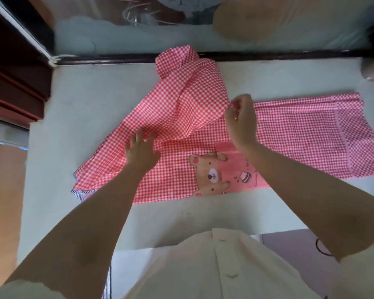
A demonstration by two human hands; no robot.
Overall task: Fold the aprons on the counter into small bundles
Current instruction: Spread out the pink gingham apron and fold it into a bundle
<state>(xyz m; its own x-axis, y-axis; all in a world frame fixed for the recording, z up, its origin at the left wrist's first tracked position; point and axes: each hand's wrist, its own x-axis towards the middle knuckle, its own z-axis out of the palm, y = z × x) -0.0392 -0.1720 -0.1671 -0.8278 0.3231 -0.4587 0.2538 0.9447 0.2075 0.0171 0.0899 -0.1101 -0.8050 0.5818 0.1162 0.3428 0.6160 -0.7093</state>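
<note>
Red-and-white checked cloth, an apron point(300, 134) with a bear picture point(209, 173), lies spread across a pale counter point(73, 100). The right hand point(241, 119) pinches a raised fold of it between fingertips, just above the bear. The left hand point(141, 151), fingers spread, presses flat on the cloth beside that fold.

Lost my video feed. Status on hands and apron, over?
Left hand flat, pressing the checked apron. Right hand pinching a raised fold. Apron half folded, bear pocket showing. Counter around it unobstructed.
</note>
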